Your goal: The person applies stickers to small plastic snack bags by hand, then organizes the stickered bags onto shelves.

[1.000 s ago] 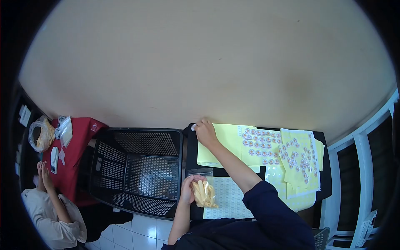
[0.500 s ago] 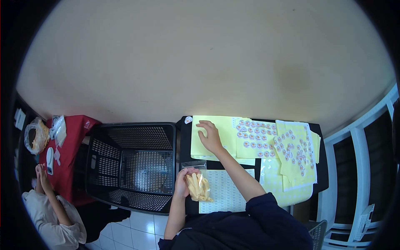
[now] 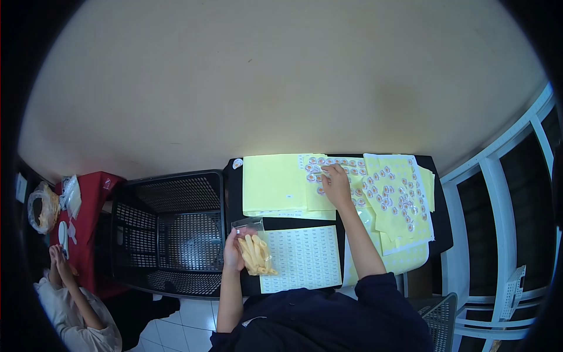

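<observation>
A clear plastic bag of pale yellow sticks (image 3: 255, 253) is held by my left hand (image 3: 233, 251) at its left side. Farther right, my right hand (image 3: 337, 185) touches a yellow sheet with round red-and-white stickers (image 3: 359, 171), its fingers bent close together; whether a sticker is between them is too small to tell. Plain yellow sheets (image 3: 272, 185) lie left of that hand. Below them is a sheet of small printed labels (image 3: 302, 258), just right of the bag. Another stickered sheet (image 3: 399, 202) overlaps at the right.
A black perforated basket (image 3: 190, 284) stands left of the black table (image 3: 440, 234). Beyond it, a red-covered table (image 3: 85, 234) bears a white device (image 3: 63, 237) and plastic bags (image 3: 71, 196). A person in a light top (image 3: 76, 311) sits there, hands together. A grey crate (image 3: 440, 320) stands lower right.
My right hand has moved right, from the plain yellow sheets onto the round stickers, and its fingers have drawn together. My left hand still holds the bag. The whole view has shifted slightly.
</observation>
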Tool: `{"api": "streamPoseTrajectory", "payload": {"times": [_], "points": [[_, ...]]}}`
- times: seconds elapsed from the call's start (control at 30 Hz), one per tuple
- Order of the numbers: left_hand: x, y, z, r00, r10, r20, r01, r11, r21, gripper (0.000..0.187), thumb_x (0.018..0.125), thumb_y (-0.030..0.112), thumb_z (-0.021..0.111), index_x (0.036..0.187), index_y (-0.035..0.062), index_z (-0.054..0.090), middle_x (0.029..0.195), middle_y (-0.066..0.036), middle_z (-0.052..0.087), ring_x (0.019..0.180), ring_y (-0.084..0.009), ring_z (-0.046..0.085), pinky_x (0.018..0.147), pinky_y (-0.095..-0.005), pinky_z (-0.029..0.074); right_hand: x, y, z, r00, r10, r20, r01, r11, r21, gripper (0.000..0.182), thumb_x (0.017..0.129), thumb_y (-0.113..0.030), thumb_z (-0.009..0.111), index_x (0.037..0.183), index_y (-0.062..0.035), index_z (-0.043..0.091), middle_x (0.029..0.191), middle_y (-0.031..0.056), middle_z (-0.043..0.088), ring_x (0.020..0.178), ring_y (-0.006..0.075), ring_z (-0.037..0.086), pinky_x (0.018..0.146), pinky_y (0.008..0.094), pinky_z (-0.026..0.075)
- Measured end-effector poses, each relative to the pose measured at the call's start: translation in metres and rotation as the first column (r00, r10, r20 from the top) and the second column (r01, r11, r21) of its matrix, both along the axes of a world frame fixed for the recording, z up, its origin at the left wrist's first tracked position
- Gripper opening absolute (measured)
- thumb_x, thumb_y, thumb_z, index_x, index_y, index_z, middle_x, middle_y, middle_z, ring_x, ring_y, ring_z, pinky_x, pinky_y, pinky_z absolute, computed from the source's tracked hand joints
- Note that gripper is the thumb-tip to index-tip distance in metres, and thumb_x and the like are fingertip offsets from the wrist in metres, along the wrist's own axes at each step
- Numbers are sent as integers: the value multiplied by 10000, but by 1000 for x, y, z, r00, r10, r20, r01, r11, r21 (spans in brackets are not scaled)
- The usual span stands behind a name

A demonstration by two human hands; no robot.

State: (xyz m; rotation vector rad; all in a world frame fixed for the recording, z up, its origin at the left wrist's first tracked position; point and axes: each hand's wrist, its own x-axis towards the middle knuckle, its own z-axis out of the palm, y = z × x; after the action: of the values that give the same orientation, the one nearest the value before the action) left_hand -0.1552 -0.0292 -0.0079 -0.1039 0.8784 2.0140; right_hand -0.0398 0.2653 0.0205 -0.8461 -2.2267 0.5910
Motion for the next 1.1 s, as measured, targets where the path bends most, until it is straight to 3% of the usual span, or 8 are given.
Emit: {"api": "streamPoseTrajectory", "payload": {"times": [0.23, 0.57, 0.67, 0.8, 0.87, 0.9, 1.0, 1.1], "points": [[2, 2, 6, 1000, 17, 18, -17, 1000, -23, 327, 879, 331, 421, 897, 20, 521, 901, -135, 581, 875, -240, 565, 818, -366, 454, -16, 14, 8, 959, 149, 240, -145, 989, -32, 128, 740, -68, 566, 852, -11, 592, 861, 119, 587, 767, 284, 571, 644, 358, 463], [4, 6, 17, 999, -35, -34, 34, 998, -49, 314, 892, 291, 396, 921, 4, 518, 900, -138, 590, 859, -219, 578, 785, -337, 469, -21, 21, -6, 985, 71, 155, -55, 993, -109, 45, 741, -34, 530, 757, 5, 543, 756, 150, 585, 675, 276, 567, 611, 356, 444], [1, 28, 47, 861, -355, -364, 278, 928, -248, 275, 900, 183, 355, 1025, -13, 502, 903, -125, 590, 782, -148, 583, 723, -274, 481, -20, 25, -14, 986, 127, 105, -128, 992, 9, 40, 745, -34, 526, 754, 4, 532, 736, 145, 561, 667, 272, 555, 600, 347, 438], [-2, 85, 89, 769, -489, -413, 470, 869, -155, 318, 882, 151, 359, 1138, -11, 458, 869, -122, 596, 773, -141, 580, 721, -274, 481, -21, 24, -15, 985, 123, 123, -111, 988, -104, 50, 753, -56, 520, 781, -17, 531, 783, 137, 536, 739, 315, 549, 653, 388, 451], [-4, 119, 81, 628, -658, -415, 571, 752, -329, 459, 861, 152, 377, 1289, 4, 303, 834, -128, 604, 769, -139, 580, 736, -262, 465, -20, 24, -17, 988, 109, 107, -98, 990, -102, 49, 753, -56, 519, 783, -19, 527, 780, 133, 529, 736, 313, 547, 651, 387, 450], [-3, 133, 83, 625, -660, -418, 574, 751, -328, 459, 861, 152, 377, 1289, 4, 303, 834, -128, 604, 769, -139, 580, 736, -262, 465, -19, 24, -18, 988, 124, 88, -114, 987, -114, 51, 754, -58, 518, 786, -18, 524, 783, 131, 527, 736, 311, 545, 651, 384, 449], [-4, 173, 84, 228, -846, -482, 538, 522, -662, 663, 830, 182, 416, 1365, 38, 51, 908, -180, 605, 846, -159, 585, 804, -263, 417, -18, 26, -21, 988, 148, 41, -143, 983, -113, 57, 754, -50, 528, 792, -7, 530, 764, 123, 516, 689, 273, 539, 624, 356, 446], [-4, 199, 77, 179, -904, -389, 532, 421, -735, 720, 805, 188, 441, 1363, 30, 15, 959, -204, 592, 910, -179, 571, 849, -278, 395, -17, 28, -23, 987, 158, 21, -155, 981, -114, 67, 755, -39, 542, 804, 7, 541, 756, 115, 513, 653, 229, 538, 601, 320, 446]]}}
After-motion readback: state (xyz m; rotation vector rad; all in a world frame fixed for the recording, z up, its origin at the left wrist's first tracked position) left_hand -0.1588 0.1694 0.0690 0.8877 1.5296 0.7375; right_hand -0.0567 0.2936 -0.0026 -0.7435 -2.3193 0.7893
